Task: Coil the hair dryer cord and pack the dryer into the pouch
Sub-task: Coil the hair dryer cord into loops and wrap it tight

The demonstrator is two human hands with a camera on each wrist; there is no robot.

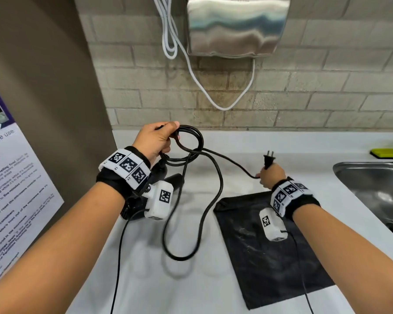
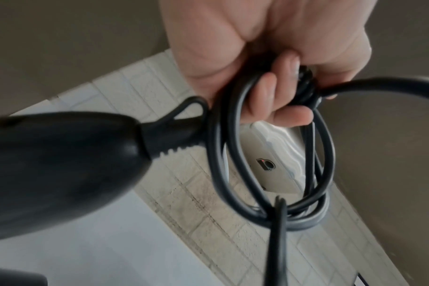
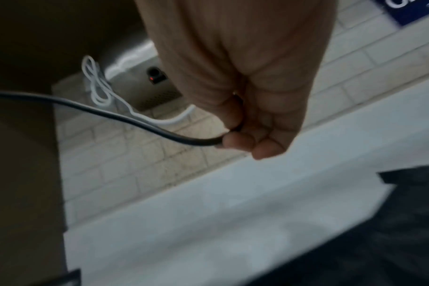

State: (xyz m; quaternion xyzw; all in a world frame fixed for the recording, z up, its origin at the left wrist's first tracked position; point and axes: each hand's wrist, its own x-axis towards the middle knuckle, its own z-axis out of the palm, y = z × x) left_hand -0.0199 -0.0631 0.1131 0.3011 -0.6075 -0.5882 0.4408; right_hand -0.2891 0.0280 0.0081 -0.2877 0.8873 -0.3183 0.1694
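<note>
My left hand (image 1: 162, 138) is raised above the white counter (image 1: 247, 141) and grips a few loops of the black cord (image 1: 192, 141). In the left wrist view its fingers (image 2: 279, 104) curl round the coil (image 2: 235, 154), and the black hair dryer (image 2: 61, 160) hangs just below. The dryer (image 1: 170, 179) is mostly hidden under my left wrist. One long slack loop of cord (image 1: 182, 252) droops to the counter. My right hand (image 1: 271, 175) holds the cord's end, the plug (image 1: 268, 159) pointing prongs up. The flat black pouch (image 1: 266, 257) lies under my right wrist.
A steel sink (image 1: 377, 189) is set into the counter at right, with a yellow-green sponge (image 1: 387, 153) behind it. A steel wall unit (image 1: 236, 26) with a white cable (image 1: 213, 96) hangs on the brick wall. A printed notice (image 1: 11, 177) leans at left.
</note>
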